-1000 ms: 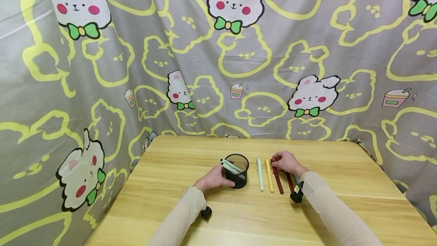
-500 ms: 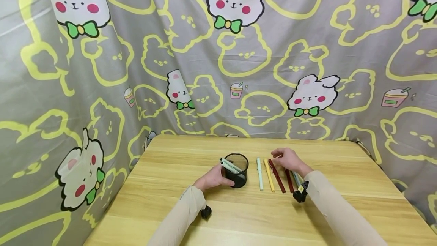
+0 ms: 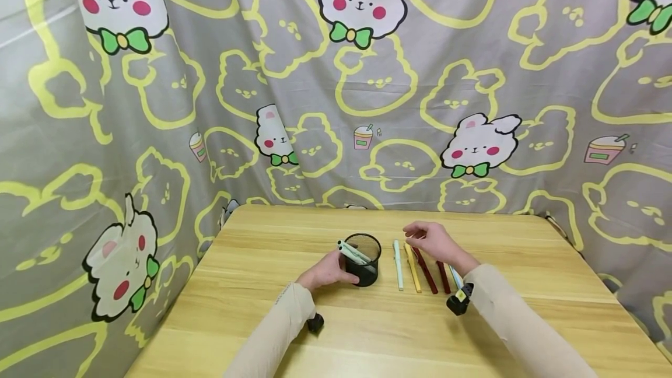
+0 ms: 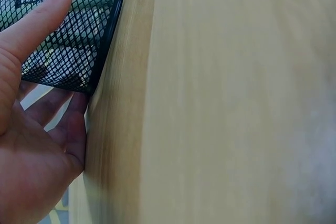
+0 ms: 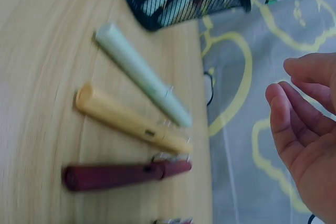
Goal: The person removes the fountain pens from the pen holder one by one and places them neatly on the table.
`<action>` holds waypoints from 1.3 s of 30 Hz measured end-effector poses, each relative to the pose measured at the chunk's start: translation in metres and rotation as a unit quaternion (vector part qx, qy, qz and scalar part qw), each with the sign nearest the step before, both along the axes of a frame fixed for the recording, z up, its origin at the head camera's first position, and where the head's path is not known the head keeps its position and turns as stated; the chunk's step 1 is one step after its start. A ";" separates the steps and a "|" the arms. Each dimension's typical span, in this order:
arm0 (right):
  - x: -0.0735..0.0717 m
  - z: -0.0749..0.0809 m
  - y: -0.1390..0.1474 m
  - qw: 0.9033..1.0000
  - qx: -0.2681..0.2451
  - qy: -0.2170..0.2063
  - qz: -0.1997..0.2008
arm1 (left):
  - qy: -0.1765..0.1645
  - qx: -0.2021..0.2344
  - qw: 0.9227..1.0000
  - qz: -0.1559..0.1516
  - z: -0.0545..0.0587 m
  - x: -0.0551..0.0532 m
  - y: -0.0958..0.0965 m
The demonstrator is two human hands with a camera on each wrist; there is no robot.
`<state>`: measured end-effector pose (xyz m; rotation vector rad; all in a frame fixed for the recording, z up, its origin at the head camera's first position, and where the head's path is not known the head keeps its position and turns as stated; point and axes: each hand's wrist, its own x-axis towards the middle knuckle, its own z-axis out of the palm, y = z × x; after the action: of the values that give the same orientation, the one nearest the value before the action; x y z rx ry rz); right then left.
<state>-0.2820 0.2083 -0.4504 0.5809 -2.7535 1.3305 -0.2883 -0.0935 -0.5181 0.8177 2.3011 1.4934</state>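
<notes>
Gripping the black mesh cup (image 3: 364,276) from its left side, the left hand (image 3: 326,271) has its thumb along the near wall and its fingers around the other side, low down. The cup stands upright on the tabletop (image 3: 378,331). Inside it lean at least two green pens (image 3: 354,254), their dark-tipped ends jutting past the rim on the left.

The right hand (image 3: 434,242) hovers by the far ends of the pens to the right of the cup. Its fingers are loosely bent, with a gap between thumb and fingertips, and it holds nothing; the right wrist view shows it apart from the pens.

Five pens lie in a row on the tabletop, running from near to far. Nearest the cup is the mint pen (image 3: 398,265), then the yellow pen (image 3: 413,270), then the red pen (image 3: 426,272). The last two converge at their far ends; whether they touch is unclear. Further right, the second red pen (image 3: 443,277) and the blue pen (image 3: 455,277) are partly hidden by the right arm.

Behind the tabletop hangs a grey curtain (image 3: 315,45) with yellow outlines and white rabbit heads.
</notes>
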 end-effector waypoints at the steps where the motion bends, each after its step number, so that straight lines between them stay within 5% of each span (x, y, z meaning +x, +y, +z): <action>1: 0.001 0.002 -0.004 1.000 0.000 0.004 0.004 | -0.001 0.000 1.000 0.000 0.000 0.000 0.000; 12: 0.013 0.017 -0.044 0.997 -0.007 0.029 0.075 | -0.010 -0.007 1.000 0.001 -0.001 0.001 -0.005; 22: 0.015 0.014 -0.078 0.992 -0.024 0.036 0.120 | -0.027 -0.007 1.000 -0.009 0.001 0.000 -0.009; 39: 0.018 0.008 -0.106 0.990 -0.001 0.038 0.137 | -0.049 -0.002 0.999 -0.014 0.000 -0.003 -0.010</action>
<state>-0.2641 0.1023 -0.4424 1.0196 -2.6852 1.3231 -0.2914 -0.1034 -0.5184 0.7548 2.2128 1.4817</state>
